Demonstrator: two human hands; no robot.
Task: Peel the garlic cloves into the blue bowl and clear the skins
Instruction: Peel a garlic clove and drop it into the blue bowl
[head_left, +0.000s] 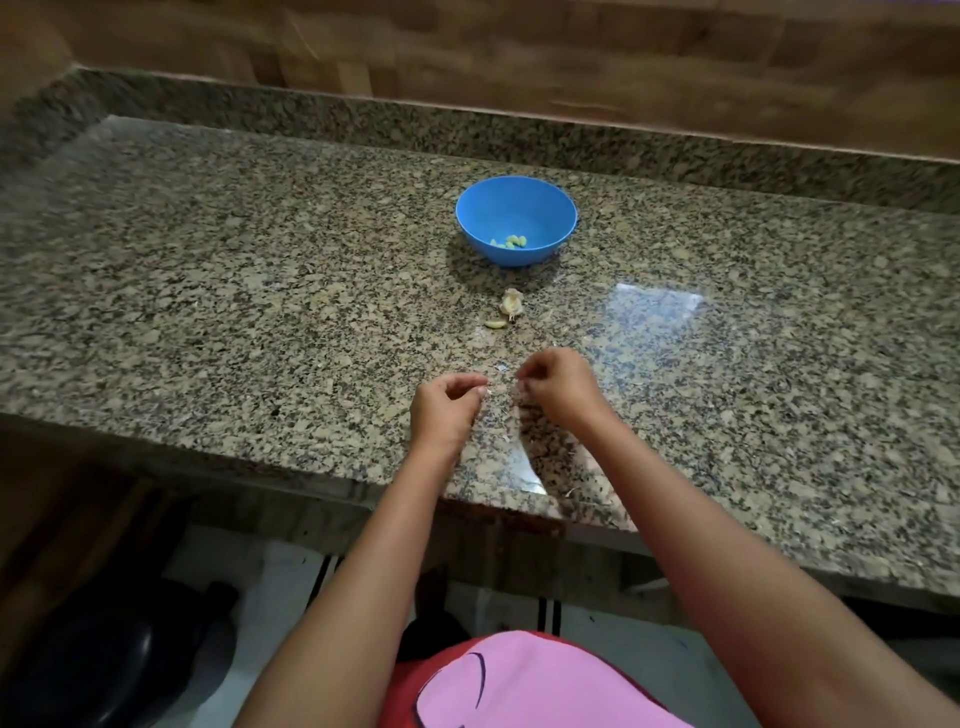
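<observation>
Left hand: the left hand (445, 408) is held low over the counter (260, 312) near its front edge. The fingers are curled in, and a pale scrap (488, 388) is pinched at the fingertips. It is judged to be garlic skin, but it is too small to be sure.
Right hand: the right hand (560, 387) is held just beside the left, with the fingers curled into a pinch. Whether anything is held there cannot be told.
Skins: a few thin flakes (501, 369) are seen on the counter between and around the hands.
Loose clove: the loose clove (496, 324) is laid straight ahead of the hands, on the side away from the person. Its long axis runs left to right across the view.
Garlic head: what is left of the garlic head (511, 303) is set just beyond the clove, close to it or touching.
Blue bowl: the blue bowl (545, 213) is placed farther along the same line, apart from the head. Several peeled cloves (510, 241) are gathered in its bottom.
Nearer hand: the clove is about evenly reached by both hands. It is lined up slightly more with the left fingertips.
Next reach: a short forward reach is judged to be needed, with the clove taken across its narrow width.
</observation>
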